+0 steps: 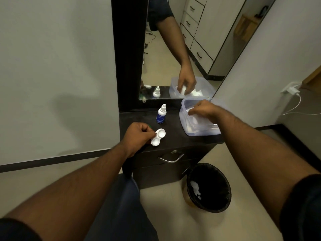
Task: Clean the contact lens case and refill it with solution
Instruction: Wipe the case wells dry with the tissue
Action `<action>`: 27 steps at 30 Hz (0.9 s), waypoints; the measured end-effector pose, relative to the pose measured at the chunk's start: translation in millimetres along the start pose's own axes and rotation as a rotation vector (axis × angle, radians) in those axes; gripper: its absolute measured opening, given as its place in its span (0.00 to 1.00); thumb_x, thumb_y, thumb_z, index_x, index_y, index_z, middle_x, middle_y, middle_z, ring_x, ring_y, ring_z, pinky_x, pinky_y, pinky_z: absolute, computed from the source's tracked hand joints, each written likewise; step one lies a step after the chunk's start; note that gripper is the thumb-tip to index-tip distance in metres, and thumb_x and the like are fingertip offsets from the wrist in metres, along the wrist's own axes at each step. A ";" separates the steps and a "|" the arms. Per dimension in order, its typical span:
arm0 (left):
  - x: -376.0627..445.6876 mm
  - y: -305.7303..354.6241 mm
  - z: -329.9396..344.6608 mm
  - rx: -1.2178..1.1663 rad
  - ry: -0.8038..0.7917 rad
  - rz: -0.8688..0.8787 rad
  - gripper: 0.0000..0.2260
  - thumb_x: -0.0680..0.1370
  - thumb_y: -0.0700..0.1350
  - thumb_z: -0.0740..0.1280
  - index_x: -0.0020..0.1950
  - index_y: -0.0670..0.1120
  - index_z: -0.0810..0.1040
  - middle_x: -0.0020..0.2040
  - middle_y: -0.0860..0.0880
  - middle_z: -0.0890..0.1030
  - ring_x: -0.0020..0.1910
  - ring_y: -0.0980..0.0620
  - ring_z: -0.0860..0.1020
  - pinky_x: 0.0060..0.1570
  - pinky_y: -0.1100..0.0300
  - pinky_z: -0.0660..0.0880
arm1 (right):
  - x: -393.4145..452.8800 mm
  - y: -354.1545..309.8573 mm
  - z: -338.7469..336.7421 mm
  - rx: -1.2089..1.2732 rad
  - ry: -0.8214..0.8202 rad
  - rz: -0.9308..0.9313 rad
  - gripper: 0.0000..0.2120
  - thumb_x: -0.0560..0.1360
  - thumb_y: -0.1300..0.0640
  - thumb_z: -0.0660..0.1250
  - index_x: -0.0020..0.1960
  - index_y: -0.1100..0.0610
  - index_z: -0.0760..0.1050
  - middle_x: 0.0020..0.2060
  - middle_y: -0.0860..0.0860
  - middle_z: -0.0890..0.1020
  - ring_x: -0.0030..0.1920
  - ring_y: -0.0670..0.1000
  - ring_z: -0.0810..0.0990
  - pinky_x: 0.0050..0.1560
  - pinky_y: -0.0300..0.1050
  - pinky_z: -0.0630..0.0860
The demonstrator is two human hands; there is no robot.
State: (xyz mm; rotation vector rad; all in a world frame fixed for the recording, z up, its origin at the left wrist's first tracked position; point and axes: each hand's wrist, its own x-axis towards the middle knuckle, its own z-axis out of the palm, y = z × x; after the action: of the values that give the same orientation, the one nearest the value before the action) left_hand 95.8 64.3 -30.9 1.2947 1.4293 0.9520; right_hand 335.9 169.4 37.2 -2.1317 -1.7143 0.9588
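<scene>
Two bare forearms nearest the lens, dark sleeves at the lower corners. Left hand (139, 134) curled at the edge of the contact lens case (158, 137), fingers pinching its left side, a trace of red and green showing under them, likely the caps. Case lying on the dark cabinet top (173, 134), both round wells open and facing up, glossy white plastic, a figure-eight outline. Right hand (202, 109) down inside the clear plastic tub (199, 131) at the cabinet's right end, fingers bent over white tissue (192, 119); grip on a sheet likely but not plain from here. Solution bottle (161, 114) upright just behind the case, capped, white dropper top over a blue label, untouched.

Probably the wiping step: case steadied, tissue being fetched, refill not yet begun. Next move: one soft, crumpled sheet lifted free of the tub, brought across to the wells, pressed in and turned while the left-hand pinch keeps the light, slippery case from sliding on the smooth top.

Black-lined bin (209, 186) on the floor beside the cabinet, white scrap inside. Mirror (173, 49) behind, doubling bottle, tub and reaching hand.
</scene>
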 end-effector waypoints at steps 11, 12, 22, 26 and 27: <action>-3.4 -3.6 -10.9 -0.093 -0.035 -0.057 0.07 0.71 0.36 0.70 0.33 0.40 0.78 0.32 0.44 0.78 0.32 0.52 0.74 0.36 0.58 0.72 | -95.5 -34.2 -6.3 1.317 0.023 -0.378 0.13 0.73 0.63 0.58 0.52 0.58 0.79 0.49 0.57 0.78 0.47 0.54 0.78 0.44 0.47 0.77; -5.8 -3.9 -13.7 -0.117 -0.056 -0.077 0.08 0.72 0.36 0.70 0.33 0.41 0.77 0.33 0.44 0.78 0.34 0.50 0.75 0.37 0.57 0.72 | -103.6 -34.5 3.5 1.381 0.000 -0.382 0.15 0.73 0.62 0.58 0.54 0.57 0.80 0.50 0.58 0.78 0.46 0.54 0.77 0.45 0.48 0.76; -28.1 -10.0 -41.5 -0.433 -0.168 -0.266 0.01 0.74 0.33 0.67 0.43 0.36 0.78 0.43 0.41 0.82 0.40 0.49 0.83 0.42 0.59 0.82 | -137.9 -17.3 119.9 1.209 0.043 -0.136 0.04 0.76 0.63 0.64 0.45 0.58 0.77 0.37 0.56 0.82 0.42 0.55 0.81 0.48 0.51 0.78; -25.6 -8.2 -39.0 -0.476 -0.124 -0.317 0.07 0.74 0.33 0.69 0.50 0.32 0.79 0.46 0.39 0.84 0.41 0.46 0.84 0.42 0.54 0.83 | -134.8 -3.0 130.1 0.663 0.135 -0.207 0.07 0.74 0.65 0.66 0.50 0.56 0.76 0.44 0.51 0.82 0.46 0.50 0.80 0.46 0.41 0.77; -25.6 -7.8 -37.5 -0.467 -0.111 -0.322 0.08 0.73 0.34 0.70 0.51 0.32 0.79 0.46 0.38 0.84 0.40 0.46 0.84 0.41 0.54 0.83 | -134.9 -2.3 130.3 0.530 0.163 -0.243 0.09 0.74 0.65 0.67 0.52 0.55 0.73 0.43 0.48 0.80 0.45 0.48 0.79 0.45 0.37 0.75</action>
State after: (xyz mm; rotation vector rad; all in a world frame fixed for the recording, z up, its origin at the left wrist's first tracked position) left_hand 57.2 39.7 -25.5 0.7364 1.1913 0.9089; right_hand 240.2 16.4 -14.4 -1.5769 -1.4021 0.9988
